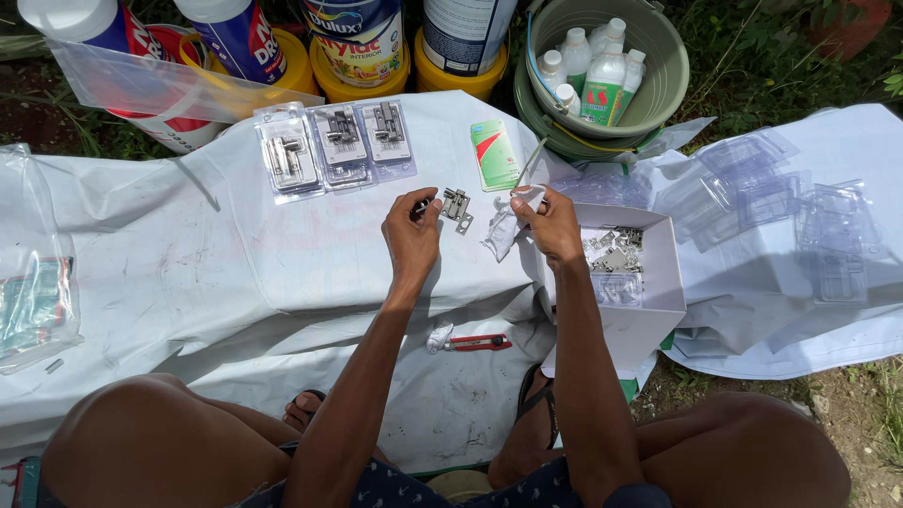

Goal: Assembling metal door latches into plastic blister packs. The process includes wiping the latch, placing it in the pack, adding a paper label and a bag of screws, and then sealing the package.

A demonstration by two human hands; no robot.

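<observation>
1. Left hand (411, 235): forearm extended straight forward from the seated person, wrist level, back of hand up. Fingers curled; thumb and forefinger pinch one end of a small metal latch (457, 207).
2. Right hand (550, 226): forearm extended forward, hand turned slightly inward. Fingers closed round a crumpled white cloth (503, 230), which hangs below the fist; a thin rod-like tool (529, 164) projects upward from the grip.
3. The latch stands just right of the left fingertips, between the two hands, raised over the middle of the white sheet (235, 273). The cloth lies just beside it; contact cannot be determined.
4. An open white box (649, 301) holding loose metal parts sits at the sheet's right edge, directly under the right wrist.
5. Three blister-packed latches (337, 146) lie toward the sheet's far edge, left of the hands; a green card (495, 153) lies beside them.
6. A red-handled cutter (478, 342) lies near the sheet's near edge, between the forearms.
7. A green bucket (658, 85) of white bottles stands beyond the far edge.
</observation>
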